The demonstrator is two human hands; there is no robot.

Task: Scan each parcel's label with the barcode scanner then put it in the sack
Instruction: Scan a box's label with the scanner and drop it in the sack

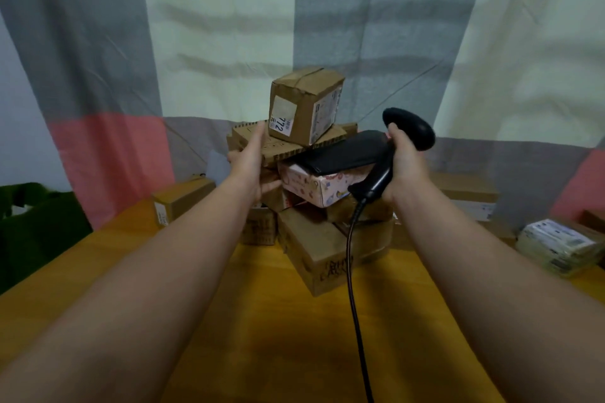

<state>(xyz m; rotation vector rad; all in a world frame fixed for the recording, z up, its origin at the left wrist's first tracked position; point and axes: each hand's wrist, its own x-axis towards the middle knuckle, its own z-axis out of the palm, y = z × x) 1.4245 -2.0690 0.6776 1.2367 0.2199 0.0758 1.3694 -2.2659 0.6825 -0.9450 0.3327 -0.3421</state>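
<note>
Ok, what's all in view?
small box: one, brown, atop pile
flat box: one, brown, beneath it
pouch: one, black, mid-pile
patterned box: one, white-pink, under pouch
lower boxes: several, brown, pile base
side boxes: few, brown, flanking the pile
wrapped parcels: stack, white, far right
sack: one, green, left edge
table: one, yellow-orange, underneath
curtain: one, grey-white-pink, behind
scanner: one, black, raised beside pile
left hand: one, touching flat box
right hand: one, gripping scanner

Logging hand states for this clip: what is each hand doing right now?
Left hand: open, fingers straight against the flat cardboard parcel.
Right hand: closed round the barcode scanner.
</note>
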